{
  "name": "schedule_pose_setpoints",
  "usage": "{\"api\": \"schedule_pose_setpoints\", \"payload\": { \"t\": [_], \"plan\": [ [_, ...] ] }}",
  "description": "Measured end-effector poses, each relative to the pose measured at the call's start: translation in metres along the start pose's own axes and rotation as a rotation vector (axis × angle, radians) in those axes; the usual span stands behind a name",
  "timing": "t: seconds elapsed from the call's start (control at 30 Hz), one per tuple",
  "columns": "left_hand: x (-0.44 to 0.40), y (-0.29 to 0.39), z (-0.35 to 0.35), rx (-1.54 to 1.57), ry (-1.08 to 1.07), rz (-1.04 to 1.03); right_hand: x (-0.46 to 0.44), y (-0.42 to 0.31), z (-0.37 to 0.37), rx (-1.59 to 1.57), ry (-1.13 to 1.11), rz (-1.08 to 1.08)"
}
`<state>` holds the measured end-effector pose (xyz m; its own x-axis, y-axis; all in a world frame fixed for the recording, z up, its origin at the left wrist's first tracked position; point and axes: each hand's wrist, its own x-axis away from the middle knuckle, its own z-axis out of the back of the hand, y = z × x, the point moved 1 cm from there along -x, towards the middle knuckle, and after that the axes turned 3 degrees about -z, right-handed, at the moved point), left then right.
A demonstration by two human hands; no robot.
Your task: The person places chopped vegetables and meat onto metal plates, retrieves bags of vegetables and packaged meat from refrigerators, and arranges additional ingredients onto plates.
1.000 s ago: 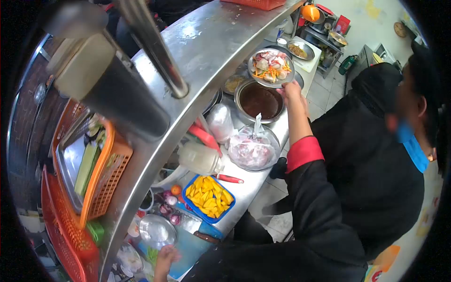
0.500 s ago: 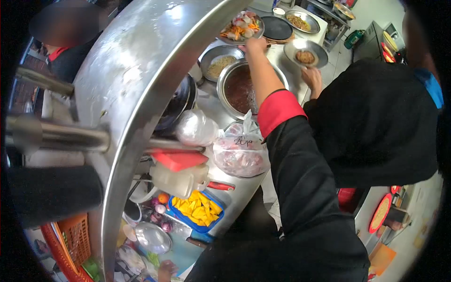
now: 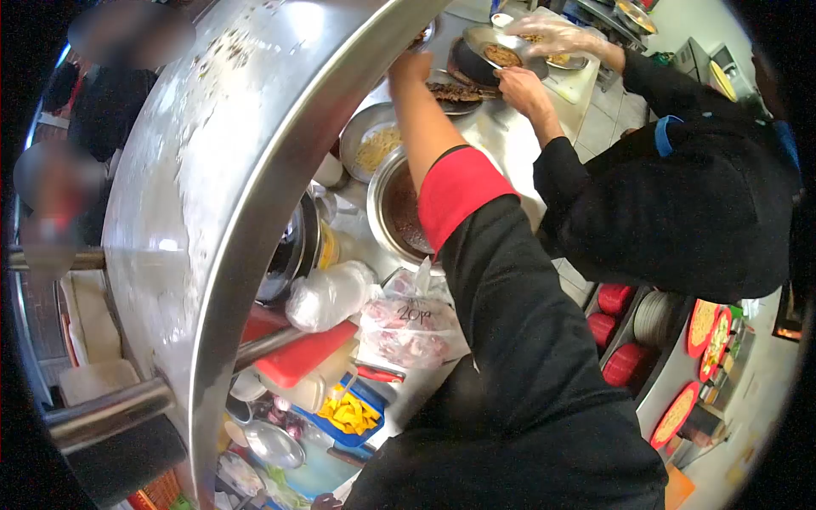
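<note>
My right hand [image 3: 411, 71], below a red cuff, reaches to the far end of the counter. Its fingers appear closed on the rim of a metal plate [image 3: 427, 32], mostly hidden behind the curved steel hood. Just right of that hand is a dark plate [image 3: 455, 106] with browned food on it. Nearer my forearm are a metal bowl of pale shredded food [image 3: 376, 151] and a large steel pot of dark red-brown contents [image 3: 399, 204]. What seems to be my left hand [image 3: 326, 501] barely shows at the bottom edge; its fingers cannot be made out.
The steel hood [image 3: 255, 204] curves along my left. To the right, a co-worker [image 3: 671, 204] holds a metal plate of browned food [image 3: 501, 54], one gloved hand [image 3: 552, 36] over it. Nearer are a bag of meat [image 3: 408, 331], a blue tub of yellow pieces [image 3: 353, 415] and a knife [image 3: 380, 374].
My right hand and the metal plate have moved farther away and left, partly behind the hood. The co-worker's plate has moved left, and a gloved hand has come over it. The view has shifted.
</note>
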<state>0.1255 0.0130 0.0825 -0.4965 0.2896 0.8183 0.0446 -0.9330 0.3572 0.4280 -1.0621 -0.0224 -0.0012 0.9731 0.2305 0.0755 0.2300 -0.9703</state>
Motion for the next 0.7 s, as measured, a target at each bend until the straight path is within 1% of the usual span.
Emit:
{"api": "schedule_pose_setpoints", "payload": {
  "t": [0.03, 0.07, 0.1, 0.13, 0.17, 0.2, 0.23, 0.27, 0.3, 0.33, 0.37, 0.4, 0.43, 0.5, 0.53, 0.57, 0.63, 0.7],
  "plan": [
    [-0.004, 0.000, -0.002, -0.076, -0.007, -0.071, 0.044, -0.040, 0.015, -0.268, 0.086, -0.131],
    [-0.006, 0.002, -0.002, -0.152, -0.013, -0.140, 0.036, -0.029, 0.002, -0.274, 0.087, -0.133],
    [-0.008, 0.006, -0.002, -0.228, -0.020, -0.207, 0.019, -0.003, -0.018, -0.388, 0.048, -0.154],
    [-0.009, 0.015, 0.000, -0.230, -0.015, -0.203, 0.008, 0.012, -0.030, -0.500, 0.006, -0.176],
    [-0.010, 0.032, 0.003, 0.160, 0.035, 0.077, 0.011, 0.007, -0.030, -0.503, 0.001, -0.183],
    [-0.008, 0.046, 0.003, 0.553, 0.086, 0.359, 0.020, -0.002, -0.024, -0.486, -0.011, -0.191],
    [-0.007, 0.046, 0.003, 0.557, 0.092, 0.368, 0.023, -0.005, -0.017, -0.466, -0.023, -0.200],
    [-0.006, 0.046, 0.004, 0.557, 0.071, 0.368, 0.005, 0.009, -0.020, -0.494, -0.055, -0.208],
    [-0.002, 0.046, 0.003, 0.557, 0.048, 0.369, -0.024, 0.037, -0.035, -0.487, -0.058, -0.222],
    [0.003, 0.047, -0.002, 0.697, 0.066, 0.381, -0.059, 0.070, -0.052, -0.465, -0.038, -0.212],
    [0.001, 0.045, -0.003, 0.667, 0.058, 0.366, -0.079, 0.090, -0.058, -0.444, -0.016, -0.197],
    [0.001, 0.037, -0.003, 0.619, 0.045, 0.350, -0.023, 0.028, -0.014, -0.276, -0.011, -0.206],
    [0.001, 0.030, -0.004, 0.561, 0.030, 0.329, -0.009, 0.009, 0.000, -0.275, -0.009, -0.210],
    [-0.002, 0.020, -0.006, 0.483, 0.015, 0.294, 0.002, -0.011, 0.018, -0.089, 0.064, -0.279],
    [-0.003, 0.015, -0.006, 0.462, 0.011, 0.286, 0.007, -0.022, 0.026, -0.046, 0.086, -0.336],
    [-0.003, 0.009, -0.006, 0.447, 0.006, 0.277, 0.000, -0.016, 0.028, -0.043, 0.089, -0.340],
    [-0.008, -0.001, -0.004, 0.427, -0.005, 0.258, -0.017, 0.002, 0.025, 0.079, 0.095, -0.319],
    [-0.013, -0.014, 0.000, 0.434, -0.017, 0.240, -0.016, -0.003, 0.029, 0.061, 0.133, -0.338]
  ]
}}
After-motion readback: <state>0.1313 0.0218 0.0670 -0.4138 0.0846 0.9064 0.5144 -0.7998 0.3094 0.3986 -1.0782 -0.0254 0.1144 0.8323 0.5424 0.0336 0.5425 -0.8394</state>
